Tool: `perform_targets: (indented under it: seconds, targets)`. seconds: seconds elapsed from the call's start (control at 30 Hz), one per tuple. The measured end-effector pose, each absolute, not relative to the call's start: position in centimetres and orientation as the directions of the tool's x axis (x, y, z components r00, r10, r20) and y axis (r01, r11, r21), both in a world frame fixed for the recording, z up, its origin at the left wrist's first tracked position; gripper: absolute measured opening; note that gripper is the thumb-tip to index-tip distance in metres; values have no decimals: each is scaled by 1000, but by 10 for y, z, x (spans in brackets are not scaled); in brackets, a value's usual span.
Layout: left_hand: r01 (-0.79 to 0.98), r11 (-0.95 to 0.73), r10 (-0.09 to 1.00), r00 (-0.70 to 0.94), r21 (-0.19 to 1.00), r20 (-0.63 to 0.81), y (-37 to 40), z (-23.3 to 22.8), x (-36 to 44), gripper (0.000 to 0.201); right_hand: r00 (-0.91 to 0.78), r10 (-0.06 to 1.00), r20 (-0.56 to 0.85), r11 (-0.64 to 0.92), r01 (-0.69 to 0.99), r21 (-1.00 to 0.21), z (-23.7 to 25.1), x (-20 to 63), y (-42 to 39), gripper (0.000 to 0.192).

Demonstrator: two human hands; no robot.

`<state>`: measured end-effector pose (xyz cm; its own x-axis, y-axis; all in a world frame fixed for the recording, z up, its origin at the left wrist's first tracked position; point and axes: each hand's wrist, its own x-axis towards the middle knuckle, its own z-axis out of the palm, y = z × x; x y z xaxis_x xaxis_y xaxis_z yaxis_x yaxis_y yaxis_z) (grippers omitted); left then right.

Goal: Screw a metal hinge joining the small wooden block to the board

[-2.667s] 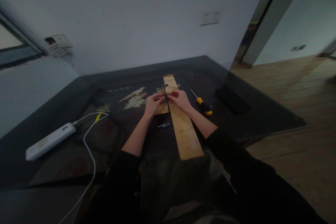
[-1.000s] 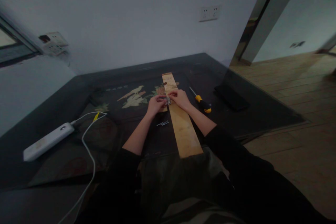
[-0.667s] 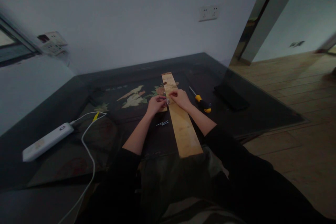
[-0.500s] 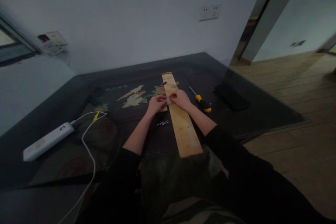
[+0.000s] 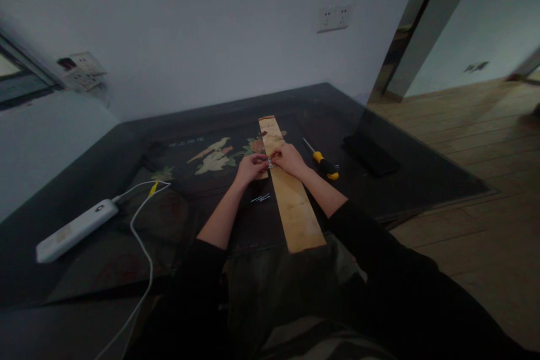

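Hinge (image 5: 270,163) moved nearer along plank (image 5: 296,211); screwdriver (image 5: 324,164), black slab (image 5: 371,155) lie right.

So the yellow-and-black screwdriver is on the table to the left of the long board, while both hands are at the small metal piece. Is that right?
Not quite: the head view shows the screwdriver on the table to the right of the long board. The left hand and right hand are at the small metal piece.

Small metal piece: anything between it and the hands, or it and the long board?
Nothing visible: left hand and right hand meet at the small metal piece, by the left edge of the long board.
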<state>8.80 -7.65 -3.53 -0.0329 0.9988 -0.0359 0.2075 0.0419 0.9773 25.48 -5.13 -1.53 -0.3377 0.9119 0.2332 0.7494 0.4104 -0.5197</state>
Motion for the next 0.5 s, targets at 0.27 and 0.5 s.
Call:
perform_targets:
  seconds: [0.27, 0.5]
  targets:
    - [196, 37, 999, -17, 980, -34, -76, -36, 87, 25, -330, 908, 259, 419, 724, -548, -20, 254, -49, 15]
    - [210, 38, 999, -33, 977, -31, -75, -37, 87, 24, -337, 906, 257, 424, 738, -525, -20, 255, -48, 16]
